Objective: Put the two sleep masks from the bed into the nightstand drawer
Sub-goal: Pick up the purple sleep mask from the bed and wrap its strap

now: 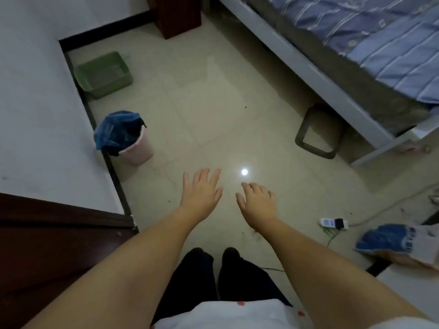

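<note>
My left hand (pixel 202 191) and my right hand (pixel 257 200) are stretched out in front of me above the tiled floor, palms down, fingers apart, holding nothing. The bed (pixel 370 43), with a blue striped cover and a grey frame, fills the upper right. No sleep mask shows on the visible part of the bed. A dark red-brown piece of furniture (pixel 175 15) stands at the far end, left of the bed; whether it is the nightstand I cannot tell, and no drawer is visible.
A pink bin with a blue bag (pixel 126 138) and a green basket (pixel 103 74) stand along the left wall. A dark empty basket (pixel 318 131) sits by the bed frame. A power strip with cable (pixel 333 223) and blue cloth (pixel 389 238) lie at right. A dark wooden door (pixel 47 245) is at lower left.
</note>
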The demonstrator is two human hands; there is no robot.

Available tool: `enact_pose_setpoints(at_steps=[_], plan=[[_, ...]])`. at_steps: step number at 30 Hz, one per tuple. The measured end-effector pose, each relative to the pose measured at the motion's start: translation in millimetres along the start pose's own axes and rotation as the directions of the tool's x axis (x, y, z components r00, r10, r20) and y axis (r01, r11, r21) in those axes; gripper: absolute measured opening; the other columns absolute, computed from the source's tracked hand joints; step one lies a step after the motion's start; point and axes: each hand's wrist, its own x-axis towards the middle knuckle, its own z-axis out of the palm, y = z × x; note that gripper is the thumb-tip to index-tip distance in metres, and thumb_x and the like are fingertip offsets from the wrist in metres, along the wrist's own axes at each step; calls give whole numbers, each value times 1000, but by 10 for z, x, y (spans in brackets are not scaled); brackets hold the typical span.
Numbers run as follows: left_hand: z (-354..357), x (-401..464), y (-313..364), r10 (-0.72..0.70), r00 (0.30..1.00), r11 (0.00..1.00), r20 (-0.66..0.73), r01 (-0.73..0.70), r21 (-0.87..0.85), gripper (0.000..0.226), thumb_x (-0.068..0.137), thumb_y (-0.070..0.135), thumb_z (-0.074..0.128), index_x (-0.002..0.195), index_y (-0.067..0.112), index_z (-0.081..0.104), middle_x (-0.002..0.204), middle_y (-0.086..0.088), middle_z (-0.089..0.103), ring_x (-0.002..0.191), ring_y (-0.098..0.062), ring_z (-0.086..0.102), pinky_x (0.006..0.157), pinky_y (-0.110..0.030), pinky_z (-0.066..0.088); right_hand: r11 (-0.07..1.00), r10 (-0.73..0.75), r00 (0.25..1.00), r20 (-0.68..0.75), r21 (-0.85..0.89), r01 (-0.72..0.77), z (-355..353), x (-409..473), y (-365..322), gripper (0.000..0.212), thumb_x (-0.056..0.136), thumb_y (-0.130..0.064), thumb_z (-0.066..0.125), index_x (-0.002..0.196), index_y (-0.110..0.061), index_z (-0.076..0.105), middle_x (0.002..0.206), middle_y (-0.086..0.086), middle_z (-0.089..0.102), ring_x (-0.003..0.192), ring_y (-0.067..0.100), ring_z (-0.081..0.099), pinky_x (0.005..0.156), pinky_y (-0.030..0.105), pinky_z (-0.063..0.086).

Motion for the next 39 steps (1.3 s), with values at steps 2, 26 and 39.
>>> enact_pose_setpoints(at_steps=[2,26,39], plan=[[-57,120,2,-26,999,1000,-30,26,1,56,95,42,33,147,25,19,150,-9,34,139,-24,28,114,-56,12,1000,-3,999,-48,3,3,-102,140,51,47,96,-44,29,137,-20,37,139,4,48,127,25,41,106,45,29],[-1496,4287,-1022,26,998,1000,-61,-26,11,57,94,42,34,146,21,21,150,-10,34,139,-23,28,114,-57,11,993,116,986,-123,26,-114,-2096,4017,-350,46,98,-42,27,138,-21,36,142,5,45,128,25,40,108,45,28],[-2375,7594,-474,-11,995,1000,-97,8,-29,57,94,42,35,145,21,22,150,-8,32,138,-23,28,113,-55,15,996,84,977,-198,-26,-91,-3800,7096,538,43,97,-42,30,133,-21,39,138,7,47,126,27,43,106,46,30]])
